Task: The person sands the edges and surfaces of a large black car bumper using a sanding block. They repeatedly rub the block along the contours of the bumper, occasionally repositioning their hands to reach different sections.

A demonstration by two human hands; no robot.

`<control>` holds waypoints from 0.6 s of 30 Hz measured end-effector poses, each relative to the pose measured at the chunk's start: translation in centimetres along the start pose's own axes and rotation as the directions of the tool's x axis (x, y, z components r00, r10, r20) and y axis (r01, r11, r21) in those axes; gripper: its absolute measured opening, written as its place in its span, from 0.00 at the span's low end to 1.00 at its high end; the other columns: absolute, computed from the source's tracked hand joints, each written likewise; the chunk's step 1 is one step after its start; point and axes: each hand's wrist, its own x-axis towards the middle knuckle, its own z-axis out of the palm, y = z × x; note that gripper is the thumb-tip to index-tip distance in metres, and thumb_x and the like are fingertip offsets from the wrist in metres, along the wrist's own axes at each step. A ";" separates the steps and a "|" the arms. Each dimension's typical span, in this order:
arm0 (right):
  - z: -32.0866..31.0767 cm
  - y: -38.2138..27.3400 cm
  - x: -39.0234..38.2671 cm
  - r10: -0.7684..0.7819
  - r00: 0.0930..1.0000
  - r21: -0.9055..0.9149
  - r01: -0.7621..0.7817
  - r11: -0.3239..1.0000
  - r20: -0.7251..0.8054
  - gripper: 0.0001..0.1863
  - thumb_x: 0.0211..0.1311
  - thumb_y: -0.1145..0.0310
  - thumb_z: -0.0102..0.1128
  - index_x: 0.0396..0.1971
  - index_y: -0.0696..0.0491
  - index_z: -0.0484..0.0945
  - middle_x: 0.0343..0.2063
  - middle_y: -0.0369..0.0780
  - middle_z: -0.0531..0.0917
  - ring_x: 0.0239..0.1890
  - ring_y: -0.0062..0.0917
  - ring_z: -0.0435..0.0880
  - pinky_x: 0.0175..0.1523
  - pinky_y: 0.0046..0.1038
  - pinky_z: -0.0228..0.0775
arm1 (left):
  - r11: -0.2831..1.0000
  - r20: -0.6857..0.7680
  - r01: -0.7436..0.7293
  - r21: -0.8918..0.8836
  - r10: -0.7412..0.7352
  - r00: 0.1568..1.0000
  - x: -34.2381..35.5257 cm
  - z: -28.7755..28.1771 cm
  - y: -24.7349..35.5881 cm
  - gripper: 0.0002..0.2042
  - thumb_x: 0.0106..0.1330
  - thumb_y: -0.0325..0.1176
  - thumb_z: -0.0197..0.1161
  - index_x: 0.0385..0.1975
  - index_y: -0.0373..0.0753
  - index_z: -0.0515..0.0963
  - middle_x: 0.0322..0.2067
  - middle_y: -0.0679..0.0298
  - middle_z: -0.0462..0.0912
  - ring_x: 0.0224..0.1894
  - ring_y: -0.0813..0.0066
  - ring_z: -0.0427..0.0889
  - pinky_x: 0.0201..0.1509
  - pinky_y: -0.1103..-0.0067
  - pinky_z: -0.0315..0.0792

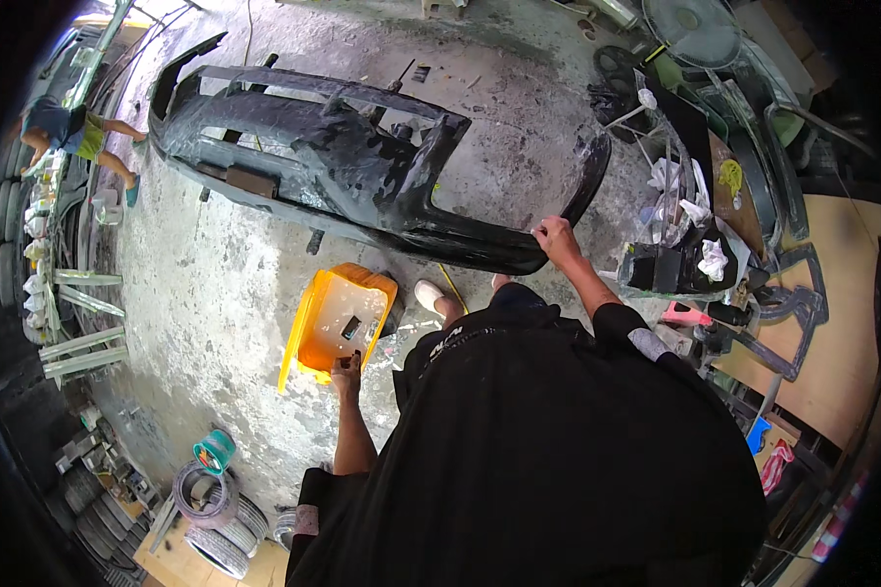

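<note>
A large black car bumper (362,166) lies across the stained concrete floor (215,293), propped slightly off it. My right hand (555,238) grips the bumper's near edge toward its right end. My left hand (347,373) hangs low and touches the near rim of a yellow plastic stool (335,318) that stands by my feet. My black shirt hides most of my legs; one white shoe (428,293) shows beside the stool.
A cluttered black stand (680,254) with rags and bottles is at the right, beside a wooden board (832,323). Tyres and wheels (215,509) pile at the lower left. Another person (73,132) crouches at the far left. A fan (695,29) stands at the top right.
</note>
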 end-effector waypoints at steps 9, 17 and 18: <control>1.0 -2.2 1.7 -0.025 0.999 -0.016 0.025 1.000 0.029 0.10 0.55 0.67 0.72 0.28 0.60 0.85 0.28 0.51 0.85 0.37 0.48 0.86 0.45 0.41 0.77 | 1.000 -0.050 -0.030 0.003 0.030 0.998 -0.7 -1.2 -1.5 0.11 0.65 0.33 0.73 0.38 0.31 0.81 0.30 0.57 0.88 0.31 0.66 0.86 0.40 0.72 0.79; 3.8 -8.6 4.5 0.019 1.000 0.240 -0.022 0.971 0.013 0.09 0.56 0.68 0.71 0.28 0.59 0.85 0.27 0.50 0.86 0.35 0.45 0.88 0.41 0.40 0.77 | 0.996 -0.021 0.019 0.093 -0.017 1.000 -1.1 -1.5 -1.1 0.13 0.64 0.35 0.74 0.37 0.30 0.82 0.31 0.54 0.88 0.31 0.65 0.87 0.41 0.71 0.80; 3.9 -8.4 4.3 0.021 1.000 0.236 -0.022 0.971 0.006 0.09 0.56 0.68 0.71 0.28 0.59 0.85 0.27 0.50 0.86 0.35 0.45 0.88 0.41 0.40 0.77 | 0.996 -0.022 0.000 0.086 0.001 1.000 -1.4 -1.2 -0.7 0.13 0.64 0.35 0.73 0.37 0.30 0.82 0.32 0.54 0.89 0.32 0.65 0.87 0.41 0.71 0.79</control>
